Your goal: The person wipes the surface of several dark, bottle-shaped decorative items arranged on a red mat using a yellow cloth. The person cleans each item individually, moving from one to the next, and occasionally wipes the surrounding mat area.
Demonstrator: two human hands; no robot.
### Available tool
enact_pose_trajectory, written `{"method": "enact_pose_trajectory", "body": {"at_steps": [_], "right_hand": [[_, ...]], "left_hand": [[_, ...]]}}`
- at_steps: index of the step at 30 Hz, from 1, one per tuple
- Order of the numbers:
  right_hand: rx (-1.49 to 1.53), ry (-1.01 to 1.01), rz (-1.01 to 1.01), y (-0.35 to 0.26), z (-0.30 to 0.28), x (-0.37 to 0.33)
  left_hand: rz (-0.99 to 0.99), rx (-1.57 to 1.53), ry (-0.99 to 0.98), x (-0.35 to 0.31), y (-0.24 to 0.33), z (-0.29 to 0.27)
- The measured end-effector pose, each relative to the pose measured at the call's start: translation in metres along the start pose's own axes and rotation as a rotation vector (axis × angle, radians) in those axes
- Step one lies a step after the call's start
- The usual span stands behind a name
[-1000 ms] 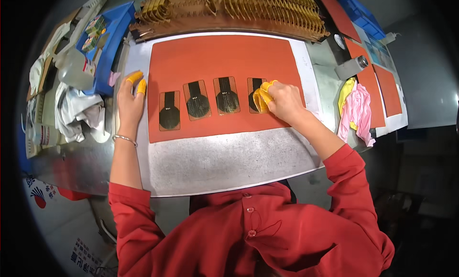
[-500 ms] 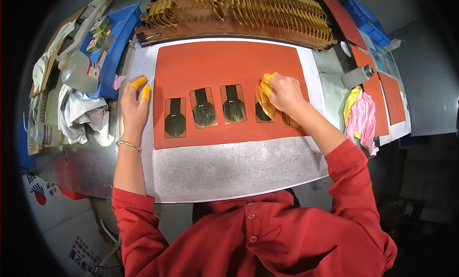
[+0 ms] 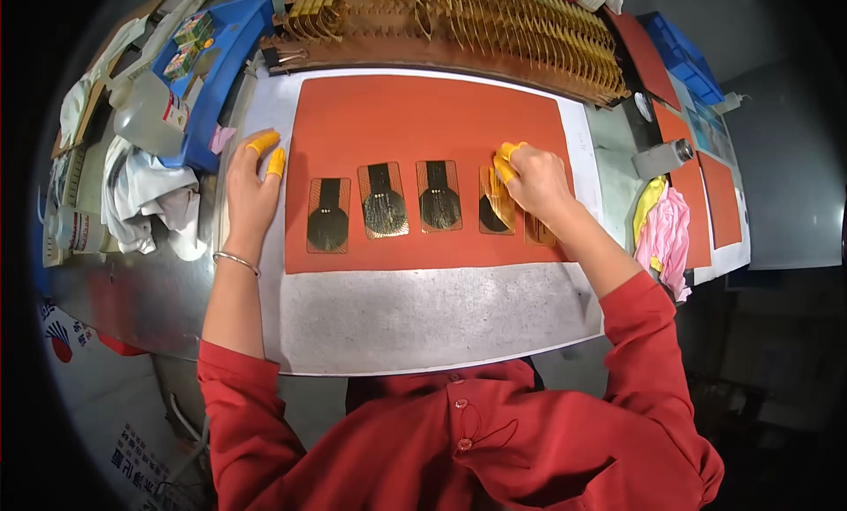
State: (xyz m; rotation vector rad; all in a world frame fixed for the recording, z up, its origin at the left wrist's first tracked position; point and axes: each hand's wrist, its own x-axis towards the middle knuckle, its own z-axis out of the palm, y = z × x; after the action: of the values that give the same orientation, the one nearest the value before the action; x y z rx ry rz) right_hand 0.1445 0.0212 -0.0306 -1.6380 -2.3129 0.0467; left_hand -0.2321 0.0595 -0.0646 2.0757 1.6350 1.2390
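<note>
My left hand, in yellow finger cots, rests at the left edge of an orange mat. Its thumb and index finger are apart and it holds nothing. On the mat lie thin copper-coloured sheets with black shapes, like flexible circuits: a leftmost sheet, a second sheet and a third sheet. My right hand, also in yellow finger cots, pinches a shiny gold film slanting across a fourth sheet. Another copper-coloured sheet lies partly hidden beneath that hand.
A brown rack full of curved golden sheets spans the back. To the left are a blue tray, a plastic jug and white cloth. Right of the mat lie a grey bottle and pink cloth.
My right hand still pinches the gold film over the fourth sheet, with little movement. The whole view has shifted slightly; the left hand stays at the mat's edge.
</note>
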Motion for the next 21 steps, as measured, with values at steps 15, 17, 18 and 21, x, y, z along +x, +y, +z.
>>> {"method": "enact_pose_trajectory", "body": {"at_steps": [15,17,18,21], "right_hand": [[-0.022,0.008,-0.120,0.011,0.006,-0.005],[-0.044,-0.025,-0.110,0.013,0.001,0.008],[-0.055,-0.041,-0.105,0.012,-0.001,0.010],[0.049,-0.032,-0.245,0.007,0.002,-0.013]], "left_hand": [[-0.021,-0.028,-0.007,0.000,0.001,0.002],[-0.045,-0.035,-0.013,0.005,0.003,-0.001],[-0.028,-0.049,0.002,-0.001,-0.003,0.003],[-0.031,-0.032,0.006,-0.002,-0.005,-0.001]]}}
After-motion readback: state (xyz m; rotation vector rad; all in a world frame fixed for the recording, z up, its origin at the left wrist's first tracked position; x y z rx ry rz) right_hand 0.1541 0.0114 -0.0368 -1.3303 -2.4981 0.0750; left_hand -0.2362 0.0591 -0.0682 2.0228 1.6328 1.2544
